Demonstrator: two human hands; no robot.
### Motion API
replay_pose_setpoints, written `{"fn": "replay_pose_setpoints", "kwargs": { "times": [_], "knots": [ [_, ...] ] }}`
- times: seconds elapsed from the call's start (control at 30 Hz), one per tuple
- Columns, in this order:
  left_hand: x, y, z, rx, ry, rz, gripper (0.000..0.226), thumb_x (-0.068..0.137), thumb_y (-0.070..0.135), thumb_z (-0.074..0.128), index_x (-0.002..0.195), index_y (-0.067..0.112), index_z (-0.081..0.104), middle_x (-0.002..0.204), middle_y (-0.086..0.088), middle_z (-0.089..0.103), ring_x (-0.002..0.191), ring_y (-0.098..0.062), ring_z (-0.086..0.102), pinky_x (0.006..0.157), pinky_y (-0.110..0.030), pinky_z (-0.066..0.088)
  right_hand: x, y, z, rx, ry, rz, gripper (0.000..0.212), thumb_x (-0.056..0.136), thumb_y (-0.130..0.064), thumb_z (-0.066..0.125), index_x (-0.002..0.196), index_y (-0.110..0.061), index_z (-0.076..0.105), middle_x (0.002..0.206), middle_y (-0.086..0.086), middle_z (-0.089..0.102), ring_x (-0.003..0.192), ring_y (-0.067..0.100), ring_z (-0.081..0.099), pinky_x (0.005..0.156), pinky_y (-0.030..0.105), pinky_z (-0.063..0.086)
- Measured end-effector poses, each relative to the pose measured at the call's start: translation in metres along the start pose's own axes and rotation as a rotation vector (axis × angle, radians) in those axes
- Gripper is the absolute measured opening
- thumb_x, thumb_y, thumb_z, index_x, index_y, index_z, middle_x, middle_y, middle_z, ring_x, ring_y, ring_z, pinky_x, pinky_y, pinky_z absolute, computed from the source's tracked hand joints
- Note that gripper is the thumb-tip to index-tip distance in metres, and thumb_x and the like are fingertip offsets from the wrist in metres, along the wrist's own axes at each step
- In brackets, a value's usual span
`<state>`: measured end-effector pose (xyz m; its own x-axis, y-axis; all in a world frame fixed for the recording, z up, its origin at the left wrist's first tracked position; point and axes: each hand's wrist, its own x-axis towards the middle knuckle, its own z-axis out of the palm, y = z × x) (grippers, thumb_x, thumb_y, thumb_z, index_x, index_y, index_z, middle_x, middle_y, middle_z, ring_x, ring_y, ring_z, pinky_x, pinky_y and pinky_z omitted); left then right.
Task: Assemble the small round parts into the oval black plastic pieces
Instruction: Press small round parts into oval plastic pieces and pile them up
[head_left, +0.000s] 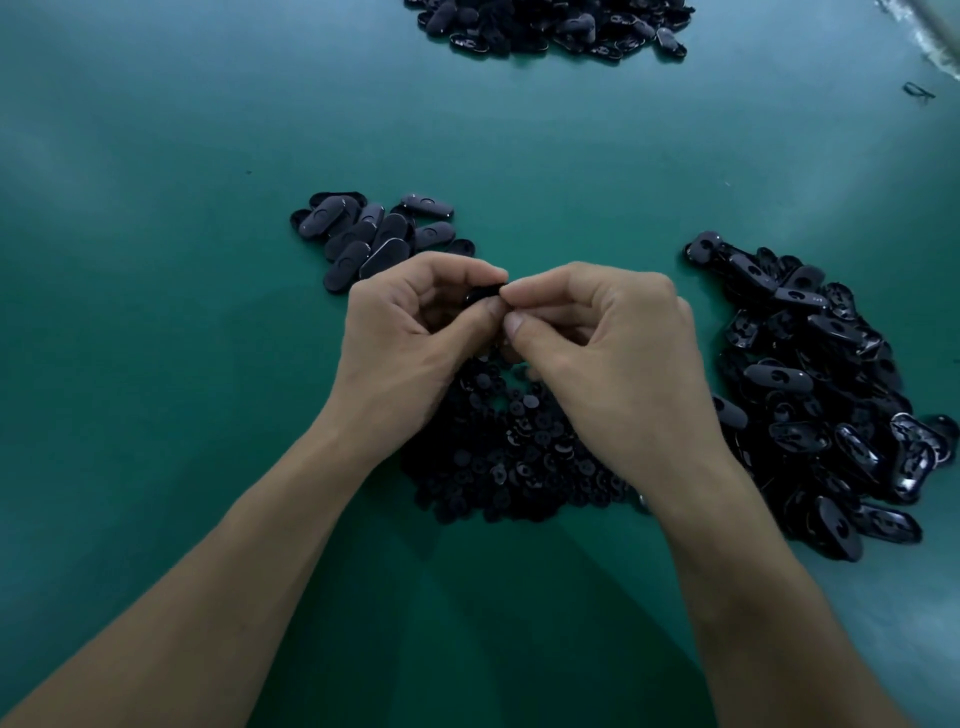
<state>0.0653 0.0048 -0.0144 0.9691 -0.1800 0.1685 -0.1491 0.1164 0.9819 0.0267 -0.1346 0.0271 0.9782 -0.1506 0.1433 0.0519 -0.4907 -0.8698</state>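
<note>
My left hand (410, 332) grips an oval black plastic piece (480, 296) between thumb and curled fingers; most of the piece is hidden. My right hand (597, 338) meets it from the right, thumb and forefinger pinched together at the piece's end; whether a small round part sits between them cannot be told. Beneath both hands lies a heap of small round black parts (504, 457). A pile of oval pieces (821, 395) spreads to the right, and a smaller group of oval pieces (374, 234) lies just beyond my left hand.
Everything rests on a green table surface (156, 260). Another heap of black oval pieces (556, 26) sits at the far edge. A small dark scrap (917, 91) lies at the far right, near a pale strip (930, 36) in the corner.
</note>
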Motion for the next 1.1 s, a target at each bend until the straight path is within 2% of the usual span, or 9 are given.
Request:
{"fn": "replay_pose_setpoints", "kwargs": {
  "times": [0.1,0.2,0.23,0.4,0.67,0.87,1.1],
  "knots": [
    [0.000,-0.002,0.001,0.035,0.007,-0.003,0.020,0.088,-0.003,0.071,0.092,0.016,0.069,0.077,0.005,0.075,0.067,-0.007,0.068,0.065,-0.019,0.055,0.001,0.003,-0.005,-0.088,0.046,-0.033,0.018,0.086,-0.012,0.074,0.095,-0.028,0.077,0.075,-0.015,0.071,0.069,-0.004,0.067,0.064,0.006,0.047],
    [0.000,-0.002,0.001,0.035,-0.003,-0.001,0.022,0.087,-0.004,0.070,0.090,0.018,0.070,0.076,0.006,0.074,0.066,-0.006,0.068,0.064,-0.018,0.054,0.003,0.007,-0.007,-0.196,0.022,-0.034,0.029,0.089,-0.021,0.073,0.114,-0.034,0.072,0.094,-0.013,0.067,0.080,0.000,0.064,0.069,0.004,0.043],
    [0.000,-0.002,0.001,0.027,-0.008,-0.001,0.023,0.087,-0.005,0.070,0.090,0.018,0.070,0.076,0.007,0.075,0.066,-0.005,0.069,0.065,-0.017,0.054,0.004,0.009,-0.007,-0.179,0.001,-0.026,0.029,0.090,-0.020,0.073,0.115,-0.033,0.072,0.096,-0.013,0.068,0.082,-0.001,0.066,0.072,0.004,0.045],
    [-0.001,-0.003,0.001,-0.014,-0.033,-0.008,0.022,0.087,-0.005,0.069,0.095,0.016,0.070,0.082,0.004,0.077,0.070,-0.008,0.071,0.069,-0.019,0.057,0.009,0.013,-0.011,0.006,-0.050,0.004,0.018,0.088,-0.009,0.073,0.099,-0.023,0.077,0.086,-0.014,0.075,0.080,-0.002,0.072,0.081,0.020,0.057],
    [0.001,-0.004,0.002,-0.007,-0.053,-0.029,0.023,0.085,-0.004,0.071,0.099,0.015,0.070,0.082,0.004,0.077,0.072,-0.009,0.072,0.070,-0.018,0.056,0.008,0.014,-0.014,0.010,-0.033,-0.031,0.017,0.085,-0.010,0.076,0.085,-0.027,0.074,0.073,-0.019,0.074,0.069,-0.005,0.070,0.066,0.009,0.052],
    [0.000,-0.004,0.003,0.001,-0.041,-0.022,0.023,0.084,-0.004,0.073,0.096,0.015,0.071,0.081,0.006,0.077,0.072,-0.008,0.072,0.069,-0.019,0.057,0.006,0.012,-0.011,-0.015,0.007,-0.053,0.018,0.082,-0.012,0.076,0.081,-0.030,0.073,0.072,-0.020,0.073,0.067,-0.006,0.069,0.065,0.010,0.052],
    [0.001,-0.003,0.001,-0.054,-0.068,-0.025,0.025,0.085,-0.004,0.070,0.101,0.016,0.071,0.083,0.005,0.077,0.073,-0.007,0.072,0.070,-0.018,0.056,0.008,0.012,-0.014,0.086,-0.053,-0.006,0.019,0.085,-0.009,0.075,0.081,-0.027,0.073,0.071,-0.017,0.074,0.065,-0.002,0.070,0.064,0.012,0.052]
  ]
}}
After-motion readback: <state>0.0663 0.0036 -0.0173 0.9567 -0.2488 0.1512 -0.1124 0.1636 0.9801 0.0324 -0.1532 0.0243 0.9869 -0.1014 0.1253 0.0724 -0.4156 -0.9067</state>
